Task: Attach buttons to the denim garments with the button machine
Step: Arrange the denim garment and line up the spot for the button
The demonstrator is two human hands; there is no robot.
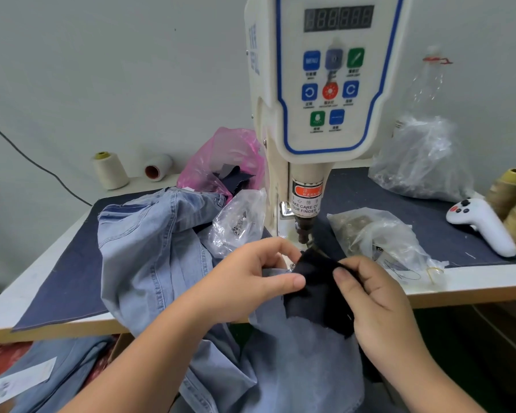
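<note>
Far left on the table, two thread cones [110, 170] stand by the wall, out of my way. Next comes the light denim garment [149, 251], heaped on the dark mat [69, 275] and spilling over the table edge toward my lap. Just behind it, a clear bag of buttons [236, 225] lies beside the machine's column.

My left hand [251, 281] pinches the garment's edge along with the near corner of a dark fabric patch [319, 290], thumb on top. Something small and metallic glints at my fingertips; I can't tell if it's a button. Above the patch hangs the button machine [325, 84], its punch head [306, 231] just behind the cloth.

My right hand [376, 305] pinches the patch's other side, thumb pressing down, fingers curled beneath.

Now, as I judge it, I'm lining up patch and denim under the punch. To do it well: keep both layers flat and taut between my two pinches, slide the mark square under the head, and keep my fingertips off to the sides, as the warning label [306, 201] tells me.

Further right, another bag of hardware [379, 234], then a white handheld controller [483, 225].
</note>
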